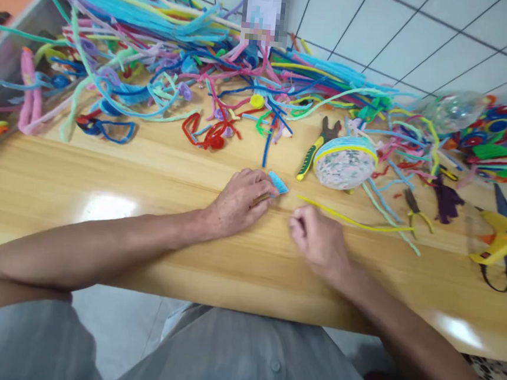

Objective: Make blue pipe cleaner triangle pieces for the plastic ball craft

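My left hand [246, 204] rests on the wooden table [148, 181], its fingers closed on a small blue fuzzy piece [278, 182] that sticks out past the fingertips. To its right, my right hand [318, 237] is curled into a fist just above the table; whatever its fingers may hold is hidden. A yellow pipe cleaner [357, 224] lies just beyond and to the right of that fist. Behind it stands a round patterned object [345, 167] with blue and yellow bands round its top, beside green-handled pliers [317, 148].
Tangled pipe cleaners [161, 22] heap along the back by the tiled wall [383, 30]. Small pliers [418, 213] and a yellow glue gun [502, 238] lie on the right. A red twisted piece [209, 133] is at the back, left of centre.
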A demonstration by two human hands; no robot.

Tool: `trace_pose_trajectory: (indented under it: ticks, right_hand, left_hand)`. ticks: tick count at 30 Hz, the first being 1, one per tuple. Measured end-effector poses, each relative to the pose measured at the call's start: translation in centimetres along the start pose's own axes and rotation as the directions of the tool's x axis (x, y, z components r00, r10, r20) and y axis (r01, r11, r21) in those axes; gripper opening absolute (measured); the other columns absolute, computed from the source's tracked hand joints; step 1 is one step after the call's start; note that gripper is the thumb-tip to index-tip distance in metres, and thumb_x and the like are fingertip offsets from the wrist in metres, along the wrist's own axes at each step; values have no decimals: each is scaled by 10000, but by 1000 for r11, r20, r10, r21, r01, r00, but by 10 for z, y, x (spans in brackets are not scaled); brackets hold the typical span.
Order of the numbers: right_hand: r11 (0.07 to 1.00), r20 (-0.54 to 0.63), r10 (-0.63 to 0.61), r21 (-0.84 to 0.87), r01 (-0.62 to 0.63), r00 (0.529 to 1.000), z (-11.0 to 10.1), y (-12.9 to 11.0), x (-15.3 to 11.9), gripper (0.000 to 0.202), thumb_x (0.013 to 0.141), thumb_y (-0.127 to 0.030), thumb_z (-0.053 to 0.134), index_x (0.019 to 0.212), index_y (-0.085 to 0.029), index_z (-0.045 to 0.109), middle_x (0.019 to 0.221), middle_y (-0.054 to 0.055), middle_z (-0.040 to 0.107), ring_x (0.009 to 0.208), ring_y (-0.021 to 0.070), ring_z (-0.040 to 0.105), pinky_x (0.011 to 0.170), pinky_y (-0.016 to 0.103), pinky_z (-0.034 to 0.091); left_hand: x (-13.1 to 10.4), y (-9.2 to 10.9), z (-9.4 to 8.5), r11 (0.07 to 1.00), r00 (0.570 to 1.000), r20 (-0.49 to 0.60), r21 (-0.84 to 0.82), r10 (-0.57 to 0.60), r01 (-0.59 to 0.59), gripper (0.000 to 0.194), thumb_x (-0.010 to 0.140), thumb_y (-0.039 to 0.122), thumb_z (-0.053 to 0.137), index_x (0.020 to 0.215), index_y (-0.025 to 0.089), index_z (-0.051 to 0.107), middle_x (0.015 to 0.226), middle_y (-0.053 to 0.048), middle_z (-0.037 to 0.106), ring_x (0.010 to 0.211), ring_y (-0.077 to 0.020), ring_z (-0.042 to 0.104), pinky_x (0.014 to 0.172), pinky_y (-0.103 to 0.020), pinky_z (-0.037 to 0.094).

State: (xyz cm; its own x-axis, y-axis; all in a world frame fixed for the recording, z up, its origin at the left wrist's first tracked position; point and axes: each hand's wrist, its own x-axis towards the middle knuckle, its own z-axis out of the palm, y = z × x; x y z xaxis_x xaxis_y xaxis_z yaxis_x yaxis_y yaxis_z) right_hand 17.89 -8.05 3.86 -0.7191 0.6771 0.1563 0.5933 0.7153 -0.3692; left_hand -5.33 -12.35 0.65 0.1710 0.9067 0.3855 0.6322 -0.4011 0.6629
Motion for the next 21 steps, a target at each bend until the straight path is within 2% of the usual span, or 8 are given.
trace_pose_trajectory:
  ticks: [3,7,11,12,14,17,19,21]
  right_hand:
    - [959,-156,271,127,-253,950,-29,24,-21,257,1038,-317,479,806,-263,576,659,2,609,609,194,545,605,342,368]
    - [878,-288,471,247,-411,834,-57,58,-59,410,1046,-343,480,644,-266,505,592,-5,527,583,178,505,632,357,392]
    - [781,-449,606,183,-597,656,-77,90,-84,428,1011,-314,564,587,-257,542,586,11,545,581,154,513,642,360,390]
    - [763,-411,635,200,-615,654,-83,98,-86,415,1007,-315,566,597,-256,570,609,23,574,608,156,537,662,362,406]
    - [723,-477,668,231,-651,572,-95,111,-87,402,992,-325,567,594,-270,560,607,17,569,625,174,547,687,383,425]
    - [704,-554,673,275,-655,490,-105,126,-81,245,929,-379,630,705,-295,578,625,-19,575,602,203,559,689,421,470]
    - [723,-574,661,318,-613,482,-104,130,-77,136,894,-421,660,835,-309,610,695,-20,635,620,225,605,688,441,504]
    - [755,-596,631,326,-569,496,-97,130,-74,144,879,-443,664,904,-306,629,776,10,691,663,244,645,689,446,521]
  left_hand:
    - [-1,-1,1,999,1000,28,33,0,-1,189,993,208,557,1102,178,708,1170,-124,745,1101,-257,663,963,-415,482]
    - [-4,1,4,991,997,65,125,46,-54,290,999,242,556,1238,156,695,1345,-168,699,1240,-296,635,1054,-469,473]
    - [-10,7,8,958,988,138,269,66,-101,474,1025,368,573,1425,118,622,1564,-230,555,1471,-386,491,1165,-564,417]
    - [-11,9,9,950,985,161,295,58,-104,512,1027,394,579,1454,112,602,1584,-236,536,1503,-397,459,1187,-578,398]
    - [-14,12,10,936,977,208,337,36,-106,558,1028,424,585,1494,118,574,1613,-228,512,1541,-398,422,1230,-592,357]
    - [-15,17,10,917,967,256,382,12,-113,573,1035,450,568,1508,127,566,1639,-209,489,1562,-391,399,1265,-595,323]
    - [-16,19,8,913,970,244,391,15,-113,573,1035,472,555,1479,110,589,1624,-221,502,1557,-394,404,1269,-584,329]
    - [-16,20,6,916,980,197,386,36,-112,585,1029,498,553,1455,99,598,1605,-243,509,1545,-396,416,1260,-577,347]
